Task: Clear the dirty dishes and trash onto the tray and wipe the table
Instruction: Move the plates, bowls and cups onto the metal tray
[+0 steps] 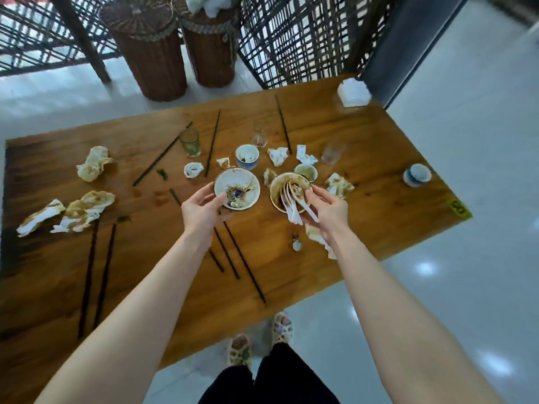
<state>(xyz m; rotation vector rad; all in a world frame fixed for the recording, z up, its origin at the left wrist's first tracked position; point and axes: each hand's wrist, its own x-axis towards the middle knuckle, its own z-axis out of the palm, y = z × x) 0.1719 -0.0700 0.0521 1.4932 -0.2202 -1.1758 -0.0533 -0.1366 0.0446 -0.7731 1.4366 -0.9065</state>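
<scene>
My left hand (204,209) grips the near rim of a dirty white bowl (237,186) at the middle of the wooden table (364,217). My right hand (328,208) holds the handles of several white plastic spoons (294,204), whose heads rest in a second, sauce-smeared bowl (287,188). Stained crumpled napkins lie at the left (93,163), (84,211), (39,217) and around the bowls (338,185), (278,156). Small cups (247,156), (305,172), (417,174), a green glass (190,142) and dark chopsticks (243,260), (87,278) are scattered about. No tray is in view.
A napkin holder (353,93) stands at the far right corner. Two clear glasses (259,138), (332,153) stand behind the bowls. Two wicker bins (151,51), (210,45) and a lattice screen (306,39) are beyond the table. A small bottle (297,243) lies near the front edge.
</scene>
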